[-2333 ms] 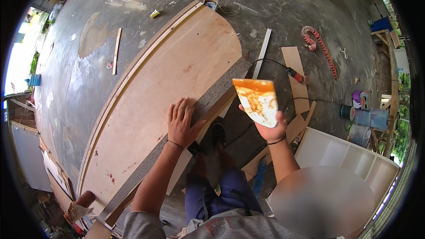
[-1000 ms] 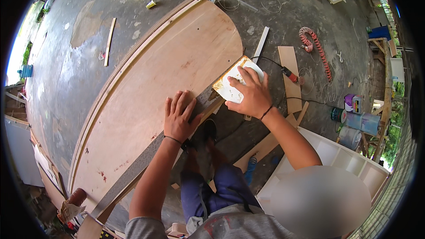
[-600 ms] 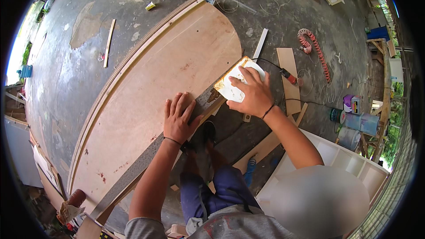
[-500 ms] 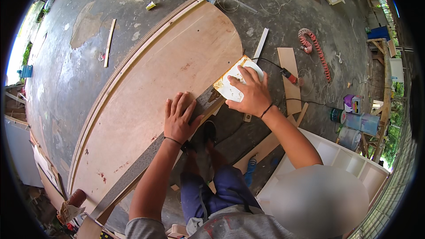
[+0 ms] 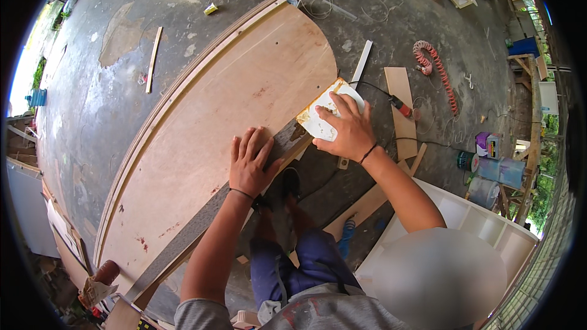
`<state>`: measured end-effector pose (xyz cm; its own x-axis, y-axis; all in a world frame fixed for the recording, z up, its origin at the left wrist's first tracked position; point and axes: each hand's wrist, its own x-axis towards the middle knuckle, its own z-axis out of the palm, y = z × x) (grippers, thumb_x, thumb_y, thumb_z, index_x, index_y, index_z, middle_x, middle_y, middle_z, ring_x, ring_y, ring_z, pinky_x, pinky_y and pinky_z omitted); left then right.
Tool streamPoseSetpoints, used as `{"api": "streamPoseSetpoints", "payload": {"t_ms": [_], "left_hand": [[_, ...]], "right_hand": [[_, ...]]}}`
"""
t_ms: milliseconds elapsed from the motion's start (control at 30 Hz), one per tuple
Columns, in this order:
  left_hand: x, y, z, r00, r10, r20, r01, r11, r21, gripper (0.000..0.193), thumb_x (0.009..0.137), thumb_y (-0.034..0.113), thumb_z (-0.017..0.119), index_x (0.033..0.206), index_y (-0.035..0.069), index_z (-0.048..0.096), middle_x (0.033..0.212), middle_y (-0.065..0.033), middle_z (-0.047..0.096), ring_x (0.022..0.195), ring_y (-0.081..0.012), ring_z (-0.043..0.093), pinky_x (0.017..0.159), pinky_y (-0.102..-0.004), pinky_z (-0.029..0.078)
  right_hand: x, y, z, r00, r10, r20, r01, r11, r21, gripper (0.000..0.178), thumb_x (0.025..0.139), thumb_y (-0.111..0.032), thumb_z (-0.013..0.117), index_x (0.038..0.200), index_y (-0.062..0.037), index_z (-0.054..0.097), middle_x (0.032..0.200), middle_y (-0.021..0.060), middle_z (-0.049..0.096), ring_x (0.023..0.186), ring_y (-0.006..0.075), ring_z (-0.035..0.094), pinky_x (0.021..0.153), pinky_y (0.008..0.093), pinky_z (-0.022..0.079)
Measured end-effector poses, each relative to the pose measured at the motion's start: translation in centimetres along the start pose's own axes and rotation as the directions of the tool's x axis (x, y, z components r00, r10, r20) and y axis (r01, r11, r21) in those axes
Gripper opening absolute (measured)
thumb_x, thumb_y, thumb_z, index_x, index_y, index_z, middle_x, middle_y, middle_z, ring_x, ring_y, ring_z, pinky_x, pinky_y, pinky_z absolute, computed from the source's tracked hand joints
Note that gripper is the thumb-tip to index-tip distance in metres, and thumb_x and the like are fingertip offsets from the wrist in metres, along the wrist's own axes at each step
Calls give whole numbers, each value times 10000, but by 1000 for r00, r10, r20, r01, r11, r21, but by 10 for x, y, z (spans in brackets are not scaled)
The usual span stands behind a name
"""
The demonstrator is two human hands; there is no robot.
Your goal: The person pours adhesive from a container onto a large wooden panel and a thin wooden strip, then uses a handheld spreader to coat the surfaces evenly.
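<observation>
A large plywood panel (image 5: 226,110) with a curved far-left edge lies slantwise before me. Along its near side runs a mottled grey strip (image 5: 183,243). My left hand (image 5: 252,162) rests palm down on the panel beside this strip, fingers spread, holding nothing. At the strip's far end, my right hand (image 5: 348,123) grips a flat white piece (image 5: 319,127) with brown, glue-like smears along its edge. The fingers spread over its top and the thumb lies at the near edge. The white piece touches the panel's border; its underside is hidden.
A power tool with a red-banded body (image 5: 400,107) lies on a board (image 5: 400,134) at the right. Beyond it is a coiled red hose (image 5: 443,76). Cans (image 5: 487,145) and plastic tubs (image 5: 501,170) stand farther right. A white compartmented cabinet (image 5: 455,205) lies nearby.
</observation>
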<state>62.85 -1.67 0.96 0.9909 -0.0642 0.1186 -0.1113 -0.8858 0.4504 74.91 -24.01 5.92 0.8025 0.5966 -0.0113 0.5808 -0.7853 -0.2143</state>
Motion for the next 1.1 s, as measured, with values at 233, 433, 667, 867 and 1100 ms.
{"api": "streamPoseSetpoints", "payload": {"t_ms": [233, 433, 667, 867, 1100], "left_hand": [[-2, -1, 1, 1000, -3, -7, 3, 1000, 7, 458, 755, 354, 665, 1133, 109, 579, 1349, -115, 418, 1295, -289, 330, 1068, -491, 218], [1, 1, -1, 1000, -7, -5, 7, 1000, 16, 471, 751, 353, 669, 1155, 127, 583, 1340, -91, 427, 1284, -266, 348, 1064, -491, 229], [0, 1, 1, 1000, -10, -1, 10, 1000, 28, 468, 756, 361, 664, 1150, 124, 579, 1344, -97, 422, 1291, -273, 338, 1065, -492, 224], [-1, -1, 1, 1000, -8, 0, 8, 1000, 18, 468, 759, 365, 663, 1144, 115, 572, 1349, -110, 417, 1298, -286, 326, 1069, -495, 214], [0, 2, 1, 1000, -6, -10, 6, 1000, 29, 456, 763, 374, 663, 1137, 125, 586, 1340, -103, 430, 1290, -280, 342, 1063, -492, 225]], "right_hand": [[3, -3, -13, 997, 15, 71, -15, 1000, 10, 596, 604, -444, 722, 1133, -198, 600, 1305, 118, 435, 1236, 275, 353, 935, 625, 244], [-1, -3, -2, 1000, 13, 27, -13, 1000, 8, 588, 630, -466, 689, 1140, -185, 605, 1289, 137, 454, 1229, 271, 362, 929, 641, 231], [4, -6, -10, 998, 13, 58, -13, 1000, 0, 588, 612, -451, 710, 1131, -194, 612, 1294, 117, 448, 1222, 264, 367, 935, 613, 252], [0, -6, -7, 996, 13, 90, -12, 1000, -16, 577, 640, -460, 679, 1143, -186, 605, 1302, 135, 443, 1229, 268, 360, 928, 665, 230], [1, -2, -8, 994, 44, 105, -43, 999, -12, 586, 607, -456, 711, 1123, -194, 618, 1302, 112, 445, 1237, 267, 351, 948, 671, 209]]}}
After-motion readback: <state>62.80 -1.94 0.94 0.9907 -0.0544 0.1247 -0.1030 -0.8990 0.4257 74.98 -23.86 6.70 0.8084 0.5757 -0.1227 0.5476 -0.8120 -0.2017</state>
